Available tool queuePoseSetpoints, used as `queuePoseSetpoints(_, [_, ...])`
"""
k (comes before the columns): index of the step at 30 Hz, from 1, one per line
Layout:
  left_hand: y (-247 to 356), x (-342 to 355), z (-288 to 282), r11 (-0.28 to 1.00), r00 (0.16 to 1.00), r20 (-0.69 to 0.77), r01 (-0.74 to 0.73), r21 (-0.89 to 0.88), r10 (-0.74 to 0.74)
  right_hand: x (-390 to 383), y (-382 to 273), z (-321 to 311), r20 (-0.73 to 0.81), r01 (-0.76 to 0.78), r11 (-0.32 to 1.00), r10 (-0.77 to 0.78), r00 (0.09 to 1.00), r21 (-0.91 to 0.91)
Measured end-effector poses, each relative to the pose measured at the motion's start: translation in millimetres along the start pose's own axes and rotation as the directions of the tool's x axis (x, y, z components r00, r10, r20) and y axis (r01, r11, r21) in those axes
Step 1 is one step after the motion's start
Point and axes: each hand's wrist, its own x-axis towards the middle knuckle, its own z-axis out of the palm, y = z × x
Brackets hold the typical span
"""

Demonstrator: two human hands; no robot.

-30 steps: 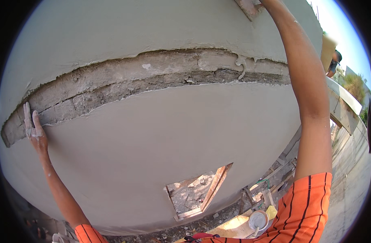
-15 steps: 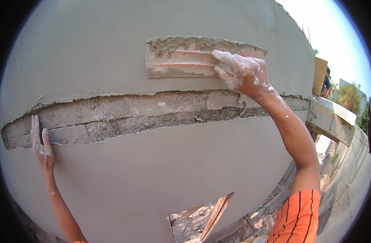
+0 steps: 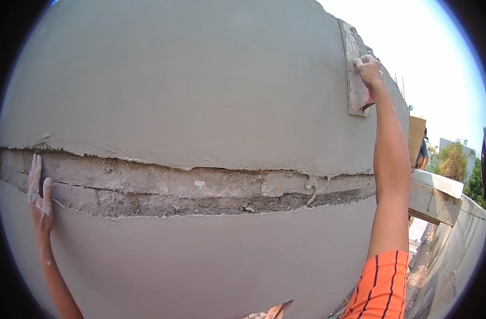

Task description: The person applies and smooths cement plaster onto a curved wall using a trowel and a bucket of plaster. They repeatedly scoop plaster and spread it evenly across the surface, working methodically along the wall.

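Note:
My right hand point(image 3: 369, 72), smeared with plaster, is closed on the handle of a long plastering float point(image 3: 354, 80). The float stands nearly upright, flat to the grey plastered wall point(image 3: 200, 85) close to its right edge; part of its handle shows red below my fingers. At the far left my left hand point(image 3: 40, 191) rests with fingers stretched upward on the bare strip of rough masonry point(image 3: 147, 186) that runs across the wall. Ragged plaster edges border this strip above and below. A blob of wet plaster point(image 3: 311, 189) hangs over it toward the right.
Beyond the wall's right edge, a concrete ledge point(image 3: 437, 196) juts out. Past it are a tan board point(image 3: 416, 139), a partly hidden person point(image 3: 423, 151) and a boundary wall point(image 3: 455, 255). An opening point(image 3: 275, 311) cuts into the wall at the lower edge.
My right hand has carried the float up and right, turning it from lying lengthwise to nearly upright. My left hand stays on the strip. The view has shifted upward.

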Motion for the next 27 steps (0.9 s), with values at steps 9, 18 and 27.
queuePoseSetpoints(9, [-1.8, 0.7, 1.4, 0.991, 0.994, 0.021, 0.111, -0.073, -0.11, -110.4, 137.2, -10.4, -0.082, -0.225, 0.972, 0.23, 0.97, 0.06])
queuePoseSetpoints(18, [-12.7, 2.6, -1.9, 0.999, 0.999, 0.02, 0.03, -0.027, -0.029, -293.8, -138.2, -23.1, -0.011, 0.861, 0.479, -0.873, 0.487, 0.17])
queuePoseSetpoints(27, [-23.3, -0.8, 0.5, 0.986, 0.993, 0.019, -0.12, 0.119, 0.119, -169.7, -235.4, -15.9, -0.087, 0.636, 0.754, -0.654, 0.752, -0.163])
